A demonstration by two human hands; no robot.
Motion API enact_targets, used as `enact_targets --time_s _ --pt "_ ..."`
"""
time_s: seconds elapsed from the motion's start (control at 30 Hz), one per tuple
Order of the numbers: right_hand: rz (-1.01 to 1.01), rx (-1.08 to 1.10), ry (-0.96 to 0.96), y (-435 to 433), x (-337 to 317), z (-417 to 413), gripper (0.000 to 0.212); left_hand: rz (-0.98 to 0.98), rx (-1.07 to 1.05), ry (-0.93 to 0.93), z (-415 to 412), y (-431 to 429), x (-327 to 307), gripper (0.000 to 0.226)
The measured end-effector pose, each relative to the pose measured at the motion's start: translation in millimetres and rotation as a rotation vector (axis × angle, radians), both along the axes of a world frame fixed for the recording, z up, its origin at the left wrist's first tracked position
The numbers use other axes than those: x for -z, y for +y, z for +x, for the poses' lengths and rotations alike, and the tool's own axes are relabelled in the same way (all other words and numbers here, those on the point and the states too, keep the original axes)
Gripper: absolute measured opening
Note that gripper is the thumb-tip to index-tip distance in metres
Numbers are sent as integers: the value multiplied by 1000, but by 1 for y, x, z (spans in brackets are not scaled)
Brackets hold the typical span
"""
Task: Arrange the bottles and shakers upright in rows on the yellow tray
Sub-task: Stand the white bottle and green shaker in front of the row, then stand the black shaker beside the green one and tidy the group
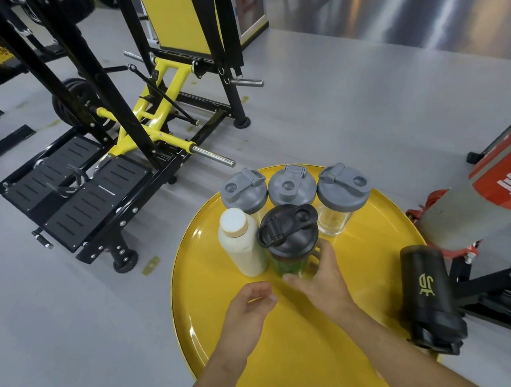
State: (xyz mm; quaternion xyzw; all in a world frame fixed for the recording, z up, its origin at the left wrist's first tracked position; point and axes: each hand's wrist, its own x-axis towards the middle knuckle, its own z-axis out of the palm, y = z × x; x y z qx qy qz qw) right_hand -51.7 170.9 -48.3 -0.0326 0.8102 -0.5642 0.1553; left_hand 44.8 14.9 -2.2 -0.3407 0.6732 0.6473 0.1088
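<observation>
Right hand (pixel 322 274) grips the upright green shaker (pixel 287 245), black lid up, on the yellow tray (pixel 200 286); left hand (pixel 249 307) loosely curled, empty

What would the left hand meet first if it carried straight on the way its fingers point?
Probably the cream bottle. The left hand, loosely curled and empty, points up the yellow tray toward that bottle's base, with bare tray between them. The green shaker held by the right hand sits just right of that line; depth is uncertain.
</observation>
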Motion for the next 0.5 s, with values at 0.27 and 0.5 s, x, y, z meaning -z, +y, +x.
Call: enact_targets --time_s 0.27,0.5 --pt "650 -238 365 69 -29 9 47 20 89 34 -10 14 2 19" --pt "1004 -369 470 130 -71 2 47 25 179 18 -17 32 15 19"
